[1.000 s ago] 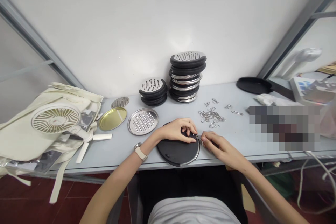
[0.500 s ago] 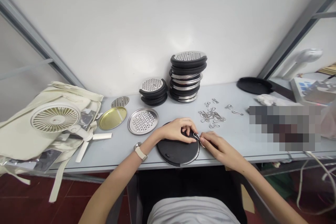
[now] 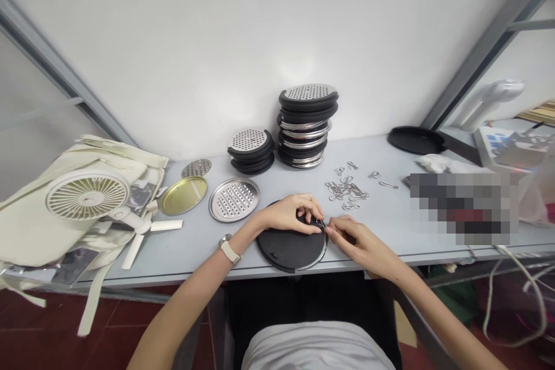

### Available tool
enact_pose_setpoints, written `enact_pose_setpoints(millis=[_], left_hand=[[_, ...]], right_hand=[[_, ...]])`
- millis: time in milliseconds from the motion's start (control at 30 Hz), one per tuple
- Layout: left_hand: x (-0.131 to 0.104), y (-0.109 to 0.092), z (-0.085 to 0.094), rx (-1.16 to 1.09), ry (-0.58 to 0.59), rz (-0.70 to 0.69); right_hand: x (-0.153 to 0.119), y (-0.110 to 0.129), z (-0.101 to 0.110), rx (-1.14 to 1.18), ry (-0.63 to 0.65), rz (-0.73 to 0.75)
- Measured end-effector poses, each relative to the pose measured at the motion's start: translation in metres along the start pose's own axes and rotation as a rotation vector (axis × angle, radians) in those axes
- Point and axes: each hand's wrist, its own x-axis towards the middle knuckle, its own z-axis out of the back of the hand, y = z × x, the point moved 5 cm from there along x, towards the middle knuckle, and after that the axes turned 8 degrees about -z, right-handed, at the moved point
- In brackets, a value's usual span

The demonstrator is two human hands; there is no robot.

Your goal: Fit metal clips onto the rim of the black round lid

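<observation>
A round black disc (image 3: 289, 247) with a silvery rim along its right side lies near the table's front edge. My left hand (image 3: 299, 214) rests on its upper part, fingers curled and thumb bent toward the right edge, holding the disc in place. At that edge my right hand (image 3: 355, 240) pinches a small metal wire clip (image 3: 321, 222), mostly hidden by the fingertips. Just beyond the hands lies a loose pile of similar wire clips (image 3: 347, 189). A round metal grater plate (image 3: 235, 200) sits left of the disc.
Two stacks of round graters in black holders, one tall (image 3: 306, 144) and one short (image 3: 250, 153), stand by the wall. Farther left are a gold lid (image 3: 184, 195), a small perforated plate (image 3: 196, 168), a white fan (image 3: 87, 196) and a cream bag (image 3: 26, 208). A black tray (image 3: 415, 140) lies right.
The right hand has moved slightly left, bringing the wire clip closer against the disc's edge. The left hand stays on the disc. The whole view has shifted a little.
</observation>
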Motion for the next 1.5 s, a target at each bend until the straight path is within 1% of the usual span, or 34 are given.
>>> enact_pose_setpoints(millis=[433,633,767,933,1067,1300,1500], left_hand=[[0.001,-0.002,0.0,0.022,0.021,0.001],[0.0,-0.001,0.0,0.057,0.011,0.022],[0.0,-0.004,0.001,0.08,0.006,0.013],[0.001,-0.007,0.0,0.049,0.018,0.017],[0.0,-0.01,0.0,0.048,0.004,-0.005],[0.001,-0.008,0.0,-0.007,-0.01,0.074],[0.0,-0.006,-0.001,-0.065,0.007,0.059]], right_hand=[[0.0,0.002,0.0,0.018,0.012,0.009],[-0.001,0.002,0.001,0.014,0.002,0.002],[-0.001,0.002,0.001,0.011,0.006,0.008],[-0.001,0.0,0.0,0.016,0.008,0.005],[-0.001,-0.002,0.0,0.02,0.004,-0.003],[-0.001,-0.003,0.0,0.014,-0.003,-0.014],[-0.001,-0.004,0.0,0.025,0.002,-0.004]])
